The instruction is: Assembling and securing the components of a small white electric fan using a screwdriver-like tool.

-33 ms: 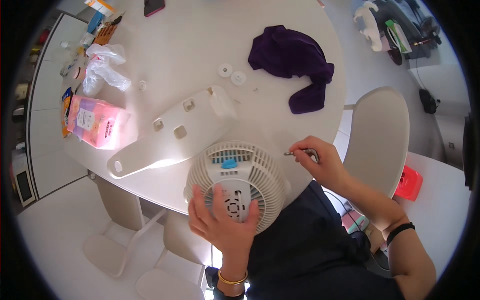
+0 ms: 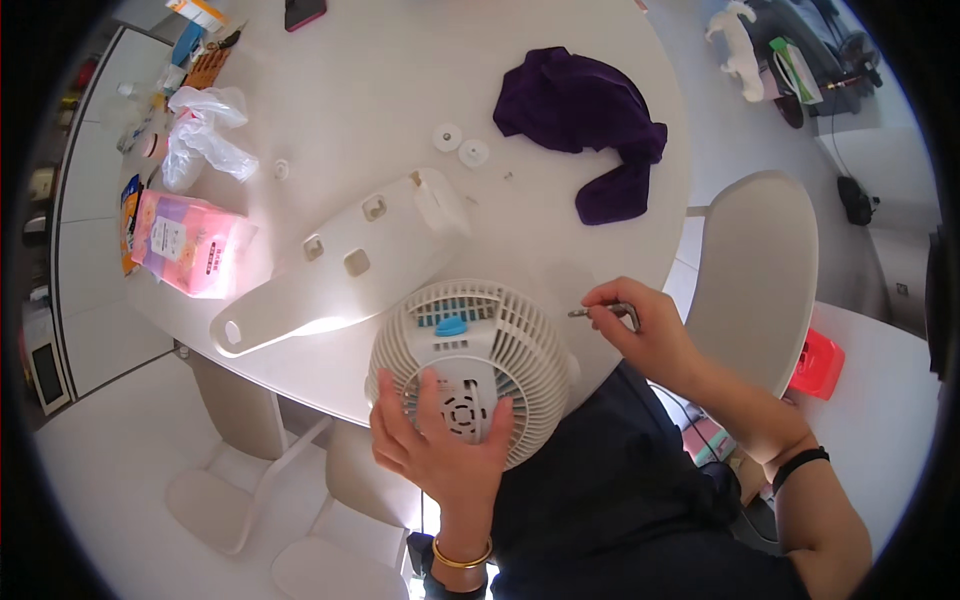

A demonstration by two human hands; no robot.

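Observation:
A white round fan head (image 2: 540, 375) lies at the table's near edge with its slotted back facing up and a blue knob (image 2: 451, 326) near the top. My left hand (image 2: 440, 440) grips its back, the fingers spread over the grille and the thumb on the other side of the motor cover. To the right of the fan, my right hand (image 2: 645, 325) pinches a slim, bent metal tool (image 2: 580, 313), its tip pointing left and clear of the fan. Beyond the fan lies a long white plastic stand (image 2: 390, 245) with square openings and a hole at its narrow end.
Two white discs (image 2: 460, 145) and a small white part (image 2: 281, 169) lie on the table (image 2: 370, 100). A purple cloth (image 2: 580, 105) is at the far right. Pink tissue pack (image 2: 190, 245) and plastic bag (image 2: 205, 135) stand left. A chair (image 2: 755, 270) is at the right.
The fan head and my left hand appear slightly farther left, with the whole table shifting a little too. My right hand still pinches the bent tool, its wrist barely turned.

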